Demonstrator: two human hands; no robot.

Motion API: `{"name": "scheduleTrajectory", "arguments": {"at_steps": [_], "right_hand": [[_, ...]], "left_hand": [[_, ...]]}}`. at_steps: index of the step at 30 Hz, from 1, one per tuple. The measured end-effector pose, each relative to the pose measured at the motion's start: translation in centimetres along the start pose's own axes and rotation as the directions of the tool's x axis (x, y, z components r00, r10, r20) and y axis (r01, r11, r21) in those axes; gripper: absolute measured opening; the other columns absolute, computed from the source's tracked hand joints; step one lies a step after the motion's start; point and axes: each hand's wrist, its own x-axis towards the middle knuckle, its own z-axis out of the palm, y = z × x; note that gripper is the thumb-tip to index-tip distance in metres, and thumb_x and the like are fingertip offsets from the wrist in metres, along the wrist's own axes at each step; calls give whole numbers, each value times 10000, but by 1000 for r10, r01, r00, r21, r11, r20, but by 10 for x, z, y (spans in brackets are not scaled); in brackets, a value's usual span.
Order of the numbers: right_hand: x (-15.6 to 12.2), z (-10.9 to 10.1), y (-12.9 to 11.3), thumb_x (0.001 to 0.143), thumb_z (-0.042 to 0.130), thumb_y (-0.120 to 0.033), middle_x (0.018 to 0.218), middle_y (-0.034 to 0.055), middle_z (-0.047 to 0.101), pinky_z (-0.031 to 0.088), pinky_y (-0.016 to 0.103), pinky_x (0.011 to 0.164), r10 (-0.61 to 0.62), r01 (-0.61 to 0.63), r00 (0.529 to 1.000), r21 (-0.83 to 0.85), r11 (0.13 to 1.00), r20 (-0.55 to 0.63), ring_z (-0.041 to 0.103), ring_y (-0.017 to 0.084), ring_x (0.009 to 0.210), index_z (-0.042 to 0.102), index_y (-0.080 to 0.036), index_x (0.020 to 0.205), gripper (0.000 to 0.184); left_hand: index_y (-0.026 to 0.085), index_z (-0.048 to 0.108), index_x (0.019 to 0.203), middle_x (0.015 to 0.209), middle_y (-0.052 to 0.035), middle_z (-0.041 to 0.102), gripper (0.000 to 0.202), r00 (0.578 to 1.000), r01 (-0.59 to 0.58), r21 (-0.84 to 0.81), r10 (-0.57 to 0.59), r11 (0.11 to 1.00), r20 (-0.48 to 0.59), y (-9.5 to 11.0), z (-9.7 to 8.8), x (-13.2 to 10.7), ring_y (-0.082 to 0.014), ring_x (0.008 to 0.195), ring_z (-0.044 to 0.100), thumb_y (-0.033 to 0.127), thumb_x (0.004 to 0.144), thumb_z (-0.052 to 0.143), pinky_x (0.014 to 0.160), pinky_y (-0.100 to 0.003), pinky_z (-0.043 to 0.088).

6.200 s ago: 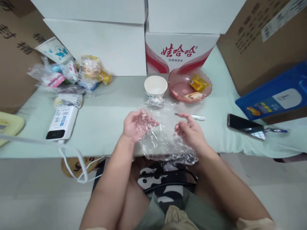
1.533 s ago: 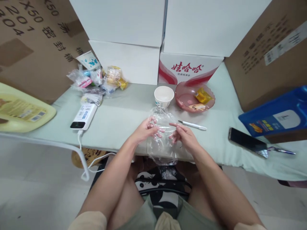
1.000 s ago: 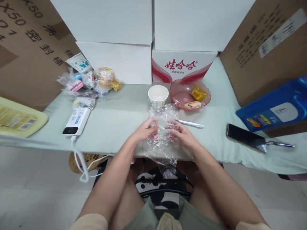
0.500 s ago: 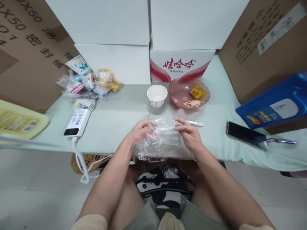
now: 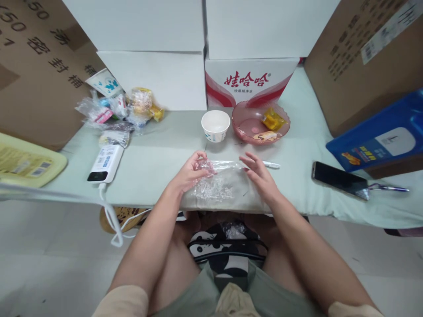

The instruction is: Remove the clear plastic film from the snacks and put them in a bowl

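A crumpled clear plastic bag [image 5: 218,187] lies flat on the pale green table [image 5: 158,163] near its front edge. My left hand [image 5: 191,171] pinches the bag's upper left corner with curled fingers. My right hand [image 5: 261,176] rests on the bag's right end, fingers stretched out and flat on it. A white pen [image 5: 271,165] lies just beyond my right fingertips. A white paper cup [image 5: 215,125] and a pink bowl [image 5: 261,127] holding wrapped snacks stand behind the bag.
A power bank [image 5: 105,163] with a white cable lies at left, snack packets [image 5: 122,110] behind it. A phone [image 5: 339,185] and a second pen [image 5: 388,188] lie at right below a blue pouch [image 5: 380,141]. White and brown cartons line the back. A yellow container [image 5: 26,163] sits far left.
The bag, held up between both hands a second ago, has been lowered and spread flat on the table. My right hand has opened onto it.
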Motion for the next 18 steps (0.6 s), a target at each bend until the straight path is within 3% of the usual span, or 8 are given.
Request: {"name": "scheduleTrajectory", "arguments": {"at_steps": [3, 5, 7, 9, 11, 14, 18], "right_hand": [[4, 15, -8, 744, 799, -457, 1175, 86, 682, 531, 429, 951, 125, -136, 990, 185, 973, 72, 646, 251, 1130, 446, -299, 1403, 764], [5, 21, -13, 727, 806, -409, 903, 22, 679, 548, 367, 795, 174, -190, 981, 212, 959, 91, 671, 205, 866, 561, -260, 1222, 572], [5, 23, -17, 732, 779, -371, 759, -20, 619, 527, 334, 709, 190, -192, 981, 223, 956, 31, 629, 167, 714, 607, -239, 1020, 360], [6, 23, -19, 712, 772, -373, 767, -28, 602, 521, 324, 688, 223, -203, 974, 272, 941, -44, 619, 152, 687, 605, -242, 951, 320], [7, 21, -19, 694, 775, -422, 833, -15, 620, 517, 316, 658, 303, -279, 953, 327, 903, -24, 635, 158, 707, 607, -248, 965, 363], [7, 20, -18, 704, 759, -480, 835, 8, 654, 472, 285, 600, 366, -365, 929, 276, 889, 50, 630, 161, 691, 601, -230, 878, 343], [7, 20, -18, 735, 718, -482, 763, 18, 696, 440, 270, 581, 333, -329, 943, 186, 926, 11, 576, 145, 626, 547, -225, 791, 314]], "left_hand": [[269, 448, 1048, 788, 74, 664, 662, 997, -16, -128, 26, 992, 76, 2, 4, -5, -120, 732, 692, 217, 566, 899, 801, -297, 582], [289, 430, 1128, 782, 63, 679, 711, 999, 4, -150, 2, 989, 43, 1, 3, -5, -139, 713, 702, 290, 591, 897, 764, -304, 591], [291, 419, 1216, 799, 24, 708, 726, 995, 103, -98, -104, 990, -2, -2, 0, -3, -169, 673, 714, 402, 652, 862, 639, -278, 572], [268, 439, 1270, 815, -12, 730, 745, 980, 193, -6, -193, 981, -45, -5, 0, 0, -175, 633, 712, 419, 668, 852, 518, -218, 497], [240, 478, 1277, 823, -20, 742, 783, 982, 175, 53, -171, 983, -85, -7, 2, 2, -166, 640, 716, 346, 618, 888, 488, -183, 447], [213, 512, 1222, 821, -13, 748, 776, 987, 50, 11, -48, 999, -153, -7, 7, 4, -169, 671, 725, 365, 573, 910, 556, -206, 491], [178, 565, 1083, 901, -64, 762, 672, 984, 53, -37, -59, 998, -169, -7, 13, 8, -200, 764, 740, 465, 578, 903, 659, -270, 544]]}}
